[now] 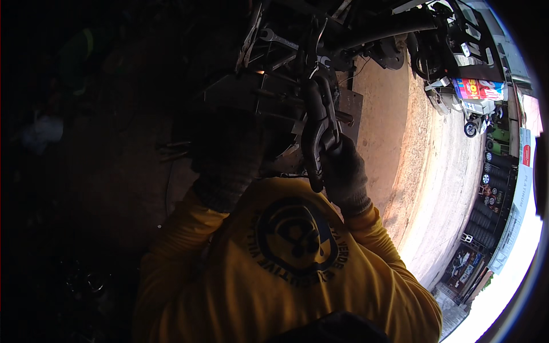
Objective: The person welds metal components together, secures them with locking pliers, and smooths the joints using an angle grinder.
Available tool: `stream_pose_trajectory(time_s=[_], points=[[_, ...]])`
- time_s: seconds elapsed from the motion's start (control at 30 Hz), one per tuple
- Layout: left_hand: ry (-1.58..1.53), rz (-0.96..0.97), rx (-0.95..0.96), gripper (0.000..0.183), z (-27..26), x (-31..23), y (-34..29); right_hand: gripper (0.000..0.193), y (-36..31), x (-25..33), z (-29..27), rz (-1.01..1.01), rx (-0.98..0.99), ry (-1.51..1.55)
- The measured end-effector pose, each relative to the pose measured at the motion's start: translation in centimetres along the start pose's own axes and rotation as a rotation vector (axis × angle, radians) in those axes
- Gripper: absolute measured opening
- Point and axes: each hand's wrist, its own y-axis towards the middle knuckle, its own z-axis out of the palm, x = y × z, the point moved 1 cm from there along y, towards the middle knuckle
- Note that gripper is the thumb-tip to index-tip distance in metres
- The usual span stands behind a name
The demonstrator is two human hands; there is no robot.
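Observation:
My right hand [345, 176], in a dark knit glove, is closed around the side of a dark curved metal piece [313, 123]. This piece stands nearly upright in front of my chest, with a second slim arm running beside it. My left hand [226, 163], also gloved, is near a dark metal plate [229, 91], deep in shadow; its fingers cannot be made out. Beyond both hands is a black metal frame with bars and tubes. An open-end wrench [280, 40] lies across it at the upper middle.
A thick black tube [389, 28] crosses the upper right, beside dark machine parts. Thin rods [173, 150] stick out at the left. Brown dirt ground [380, 126] runs to a pale road. Farther right are a parked motorcycle [472, 126] and stacked tires [486, 211].

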Motion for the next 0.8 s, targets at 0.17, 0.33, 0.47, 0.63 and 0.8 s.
stream_pose_trajectory(time_s=[0.17, 0.33, 0.47, 0.63, 0.8], points=[[-0.087, -0.092, -0.42, 0.023, 3.2, 0.5, -0.3, 0.049, 0.5, 2.1, 0.0, 0.085, 0.022, -0.117], [-0.471, -0.064, -0.027, 0.022, -2.3, 1.2, 1.3, 0.043, 0.2, -0.2, 0.3, -0.096, -0.005, -0.223], [-0.333, -0.085, 0.184, 0.032, -1.7, 1.3, 0.6, 0.039, -0.1, 0.3, -0.1, -0.09, -0.038, 0.011], [-0.286, -0.092, 0.216, 0.05, -1.4, 0.9, 0.7, 0.049, 0.1, -1.0, 0.1, -0.171, -0.055, 0.263], [-0.214, -0.14, 0.0, 0.053, 0.2, 0.0, 0.0, 0.039, -0.5, -1.0, 0.0, -0.11, -0.052, 0.126]])
